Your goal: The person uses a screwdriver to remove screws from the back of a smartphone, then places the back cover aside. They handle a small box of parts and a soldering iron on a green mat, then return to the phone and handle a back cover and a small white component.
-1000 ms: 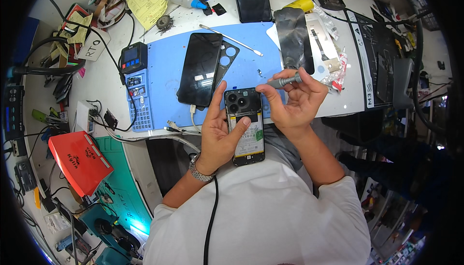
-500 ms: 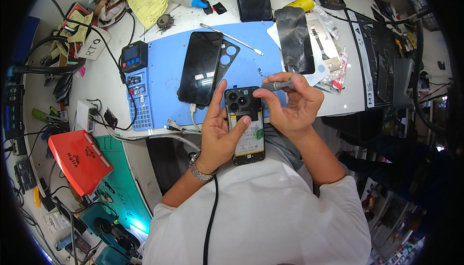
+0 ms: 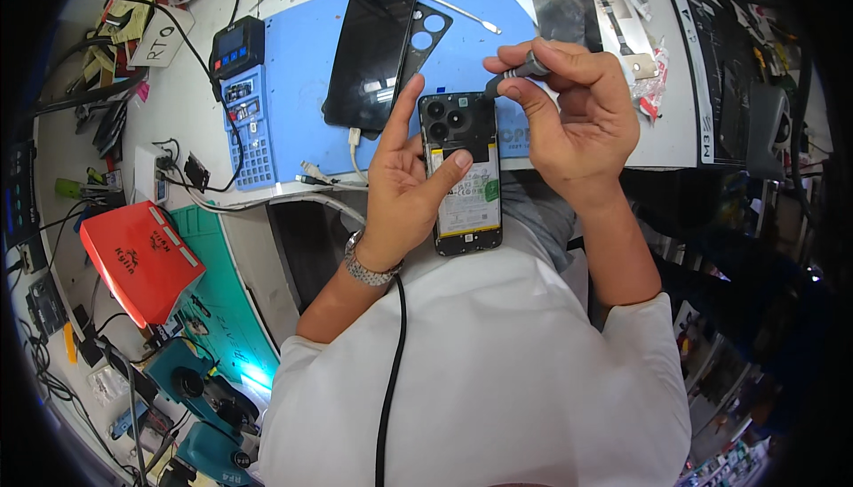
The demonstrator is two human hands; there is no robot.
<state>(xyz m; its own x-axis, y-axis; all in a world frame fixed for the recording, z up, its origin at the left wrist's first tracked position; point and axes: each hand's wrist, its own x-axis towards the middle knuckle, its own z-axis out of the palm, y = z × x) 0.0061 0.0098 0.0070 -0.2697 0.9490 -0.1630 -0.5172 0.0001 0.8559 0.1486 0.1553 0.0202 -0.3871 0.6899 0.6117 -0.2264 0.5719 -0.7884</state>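
Bluish light (image 3: 256, 375) glows near a white workbench (image 3: 191, 123).

In the middle, the left hand (image 3: 407, 187) holds a phone (image 3: 473, 195) with its back off. Just up and right, the right hand (image 3: 582, 118) holds a gray tool (image 3: 514, 75). A red box (image 3: 138, 260) sits far left.

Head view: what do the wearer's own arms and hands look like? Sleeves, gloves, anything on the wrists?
Left hand and right hand ungloved. Short white sleeves, forearms uncovered. Silver-coloured metal link band on the left wrist, likely a watch; nothing visible on the right wrist. Black cable runs down over the white shirt.
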